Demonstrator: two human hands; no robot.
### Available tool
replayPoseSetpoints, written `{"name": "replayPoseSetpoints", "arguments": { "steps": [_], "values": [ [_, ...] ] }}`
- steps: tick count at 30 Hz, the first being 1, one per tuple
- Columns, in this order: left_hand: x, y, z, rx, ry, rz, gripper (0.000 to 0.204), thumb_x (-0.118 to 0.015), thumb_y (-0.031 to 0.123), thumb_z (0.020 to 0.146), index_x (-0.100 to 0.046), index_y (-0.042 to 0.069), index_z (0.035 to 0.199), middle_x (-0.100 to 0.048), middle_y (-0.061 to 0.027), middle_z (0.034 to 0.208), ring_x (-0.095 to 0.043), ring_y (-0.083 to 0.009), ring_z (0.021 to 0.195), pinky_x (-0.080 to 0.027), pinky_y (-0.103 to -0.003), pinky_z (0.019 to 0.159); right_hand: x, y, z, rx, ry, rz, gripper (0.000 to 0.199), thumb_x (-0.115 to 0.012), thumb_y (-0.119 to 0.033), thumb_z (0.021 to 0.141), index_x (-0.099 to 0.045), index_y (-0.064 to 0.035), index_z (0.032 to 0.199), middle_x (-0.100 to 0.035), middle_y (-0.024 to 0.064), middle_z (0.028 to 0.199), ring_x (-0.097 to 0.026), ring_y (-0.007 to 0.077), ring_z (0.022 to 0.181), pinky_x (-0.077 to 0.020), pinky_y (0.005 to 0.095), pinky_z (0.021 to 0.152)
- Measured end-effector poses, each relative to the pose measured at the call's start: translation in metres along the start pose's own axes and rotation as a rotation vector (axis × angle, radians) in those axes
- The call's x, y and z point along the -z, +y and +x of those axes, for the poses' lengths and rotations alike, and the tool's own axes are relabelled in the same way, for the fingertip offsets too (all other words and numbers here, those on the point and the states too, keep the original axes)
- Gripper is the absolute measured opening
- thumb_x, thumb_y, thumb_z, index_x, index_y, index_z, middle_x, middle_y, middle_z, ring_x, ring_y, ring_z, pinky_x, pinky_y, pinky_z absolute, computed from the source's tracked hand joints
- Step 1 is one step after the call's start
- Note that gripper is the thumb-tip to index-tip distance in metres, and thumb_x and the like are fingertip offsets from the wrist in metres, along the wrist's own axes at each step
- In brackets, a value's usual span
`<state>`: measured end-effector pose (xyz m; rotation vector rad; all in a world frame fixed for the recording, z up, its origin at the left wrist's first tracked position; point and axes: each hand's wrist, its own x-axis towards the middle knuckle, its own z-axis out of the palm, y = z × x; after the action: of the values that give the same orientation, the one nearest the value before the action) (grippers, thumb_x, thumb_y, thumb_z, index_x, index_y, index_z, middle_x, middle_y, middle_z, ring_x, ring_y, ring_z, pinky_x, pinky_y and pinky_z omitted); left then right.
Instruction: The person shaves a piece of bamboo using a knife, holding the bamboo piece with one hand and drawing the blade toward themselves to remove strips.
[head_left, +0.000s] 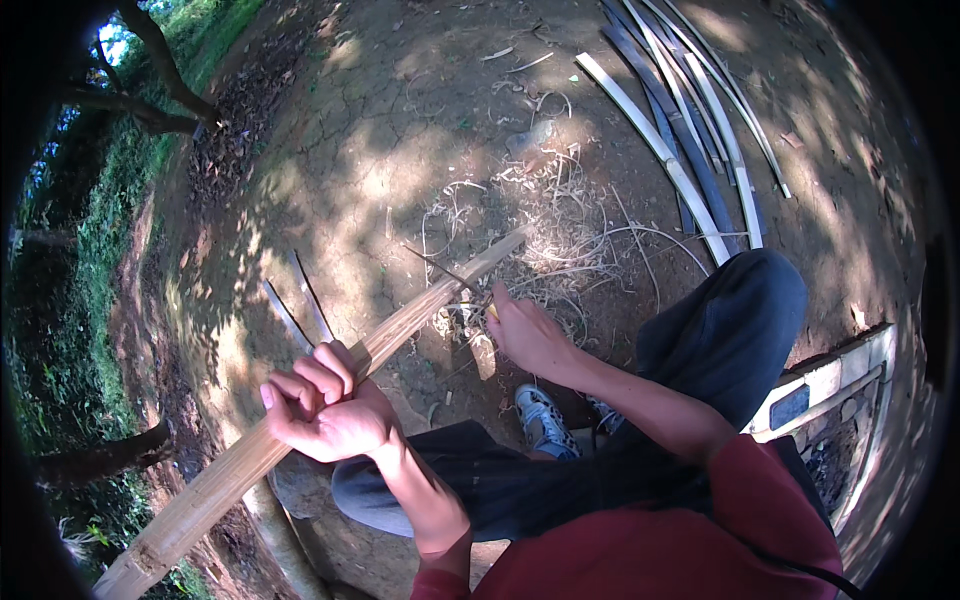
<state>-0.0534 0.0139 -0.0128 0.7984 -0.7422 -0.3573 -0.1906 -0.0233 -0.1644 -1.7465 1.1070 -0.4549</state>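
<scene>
Two bare hands are at a long bamboo-like pole (232, 474), which slants from the lower left to the middle of the view, its far end near a heap of pale curled shavings (560, 252). The right hand (530, 335) is closed around the yellowish handle of a thin-bladed knife (440, 268), whose blade lies across the pole near that far end; this crosswise hold probably lets the edge bite along the grain, with the arm reaching forward for room. The left hand (330, 405) is palm up over the pole's middle, fingers loosely curled inward rather than wrapped around it; nothing shows in the palm, though whether the fingers pinch something narrow, or the back of the hand presses on the wood, I cannot tell. Placed there, it may be meant to steady the length. The bent knees, in dark trousers (720, 310), leave space between for the right forearm and the blade. Long pale and dark strips (655, 150) lie roughly side by side on the dirt ground (330, 200) at upper right, well apart from the blade, perhaps to stay out of its way.
</scene>
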Motion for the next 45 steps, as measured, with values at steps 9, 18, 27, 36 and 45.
{"name": "replayPoseSetpoints", "arguments": {
  "steps": [9, 18, 27, 36, 45],
  "values": [
    [0.000, 0.003, -0.001, 0.010, 0.042, 0.029, 0.041, -0.045, 0.027, 0.088, -0.021, 0.016, 0.057, -0.014, 0.0028, 0.046, -0.011, -0.0098, 0.039, -0.013, -0.026, 0.042, -0.002, -0.016, -0.012, 0.091, 0.069, -0.027, 0.037, -0.050, -0.011, 0.088, -0.041, 0.0171, 0.111, -0.059, 0.0227, 0.060, -0.061, 0.0393, 0.060, -0.0481, 0.0464, 0.056],
    [0.002, 0.007, -0.012, 0.025, -0.075, -0.020, 0.040, -0.043, 0.027, 0.090, -0.022, 0.016, 0.057, -0.016, 0.0019, 0.045, -0.012, -0.0103, 0.039, -0.014, -0.027, 0.043, 0.009, -0.032, -0.024, 0.024, 0.014, -0.016, 0.030, -0.048, -0.008, 0.087, -0.043, 0.0163, 0.102, -0.058, 0.0235, 0.060, -0.062, 0.0412, 0.062, -0.0490, 0.0478, 0.059],
    [-0.003, 0.007, -0.013, -0.012, -0.065, 0.012, 0.040, -0.043, 0.026, 0.090, -0.023, 0.016, 0.057, -0.016, 0.0023, 0.046, -0.011, -0.0098, 0.040, -0.014, -0.027, 0.043, 0.017, -0.042, -0.028, 0.106, 0.006, 0.033, 0.026, -0.051, -0.010, 0.088, -0.044, 0.0130, 0.098, -0.055, 0.0262, 0.057, -0.059, 0.0428, 0.057, -0.0445, 0.0482, 0.053],
    [0.013, 0.007, -0.008, 0.039, -0.126, -0.063, 0.040, -0.044, 0.026, 0.090, -0.023, 0.015, 0.057, -0.016, 0.0023, 0.046, -0.011, -0.0097, 0.040, -0.014, -0.027, 0.043, 0.017, -0.022, -0.017, 0.012, -0.006, 0.011, 0.032, -0.052, -0.010, 0.085, -0.043, 0.0151, 0.103, -0.059, 0.0275, 0.064, -0.062, 0.0431, 0.065, -0.0488, 0.0488, 0.059],
    [0.017, 0.006, -0.001, 0.089, -0.120, -0.071, 0.040, -0.044, 0.027, 0.089, -0.022, 0.016, 0.057, -0.015, 0.0027, 0.046, -0.011, -0.0101, 0.040, -0.014, -0.028, 0.044, -0.005, 0.010, 0.000, -0.045, 0.021, -0.037, 0.031, -0.050, -0.012, 0.086, -0.045, 0.0143, 0.100, -0.059, 0.0287, 0.066, -0.062, 0.0433, 0.069, -0.0498, 0.0492, 0.062]
  ]
}}
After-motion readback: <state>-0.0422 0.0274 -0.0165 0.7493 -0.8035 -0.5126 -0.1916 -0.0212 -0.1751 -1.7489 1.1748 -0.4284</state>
